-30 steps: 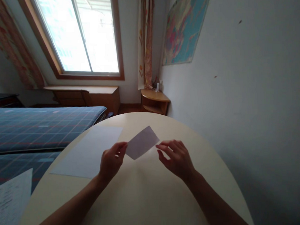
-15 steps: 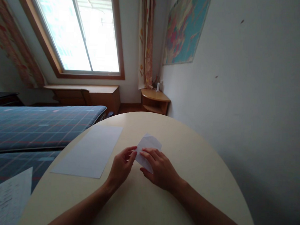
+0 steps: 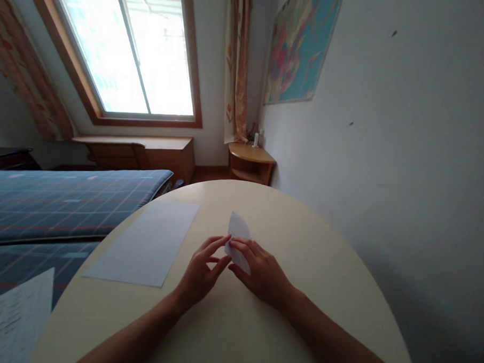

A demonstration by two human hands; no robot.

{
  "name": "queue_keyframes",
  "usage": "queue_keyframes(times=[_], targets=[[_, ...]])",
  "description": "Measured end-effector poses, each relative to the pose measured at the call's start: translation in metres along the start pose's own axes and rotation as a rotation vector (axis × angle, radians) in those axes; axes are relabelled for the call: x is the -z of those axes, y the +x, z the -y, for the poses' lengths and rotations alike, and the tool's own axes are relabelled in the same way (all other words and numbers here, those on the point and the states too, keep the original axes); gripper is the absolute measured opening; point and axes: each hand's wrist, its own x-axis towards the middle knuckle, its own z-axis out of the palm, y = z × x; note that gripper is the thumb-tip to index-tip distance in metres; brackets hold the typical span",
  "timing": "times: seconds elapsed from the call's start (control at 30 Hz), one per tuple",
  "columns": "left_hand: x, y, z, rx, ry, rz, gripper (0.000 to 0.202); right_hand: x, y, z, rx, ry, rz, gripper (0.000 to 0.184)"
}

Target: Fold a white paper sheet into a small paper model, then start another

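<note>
A small folded piece of white paper (image 3: 239, 226) is between my two hands, tilted up from the round cream table (image 3: 304, 232). My left hand (image 3: 202, 265) meets its left edge with the fingertips, thumb below and index finger above. My right hand (image 3: 260, 265) grips the paper from the right, fingers bent over its face and thumb near its lower end. Part of the paper is hidden behind the right fingers. Left of my hands, a larger blank sheet of white paper (image 3: 143, 247) lies flat on the table.
A printed sheet (image 3: 19, 316) is at the lower left, by the table's edge. Beyond the left edge stands a bed with a blue plaid mattress (image 3: 72, 206). The white wall (image 3: 406, 183) runs along the right. A corner shelf (image 3: 251, 155) stands behind the table.
The folded paper has turned and now looks narrower, more edge-on. My left hand has shifted slightly right, its fingertips closer to the right hand's.
</note>
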Motion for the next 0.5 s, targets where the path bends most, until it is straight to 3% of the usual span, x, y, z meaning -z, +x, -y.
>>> queue_keyframes(times=[0.23, 0.5], targets=[[0.0008, -0.0026, 0.0008, -0.002, -0.048, 0.007, 0.039, 0.0048, 0.0001, -0.0019, 0.040, -0.004, -0.028, 0.049], [-0.0034, -0.0015, -0.0026, 0.077, -0.184, -0.012, 0.031, 0.0092, 0.0008, -0.0005, 0.078, 0.006, 0.006, 0.039]])
